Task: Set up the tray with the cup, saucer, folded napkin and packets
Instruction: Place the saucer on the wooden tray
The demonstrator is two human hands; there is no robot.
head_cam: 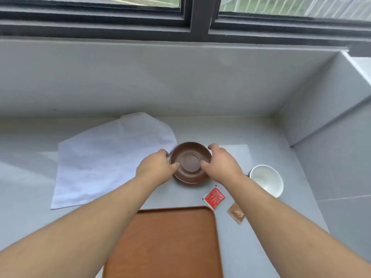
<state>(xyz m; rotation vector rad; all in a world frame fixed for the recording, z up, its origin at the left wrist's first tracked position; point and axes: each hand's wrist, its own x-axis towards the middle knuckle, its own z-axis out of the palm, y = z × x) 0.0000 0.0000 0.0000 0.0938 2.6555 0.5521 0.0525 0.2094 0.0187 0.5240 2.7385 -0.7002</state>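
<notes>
A brown saucer (190, 163) sits on the grey counter beyond the tray. My left hand (155, 167) grips its left rim and my right hand (221, 164) grips its right rim, thumbs resting on the inside. An orange-brown rectangular tray (170, 243) lies nearest to me, with nothing on it. A white cup (267, 179) stands to the right of the saucer, partly behind my right forearm. A red packet (214, 198) and a brown packet (236, 214) lie off the tray's far right corner. A white napkin (108, 159) lies spread out on the left.
The grey counter (251, 137) ends at a grey back wall (160, 81) under a dark-framed window (196, 17). A grey side wall (331, 117) closes in the right side, close to the cup.
</notes>
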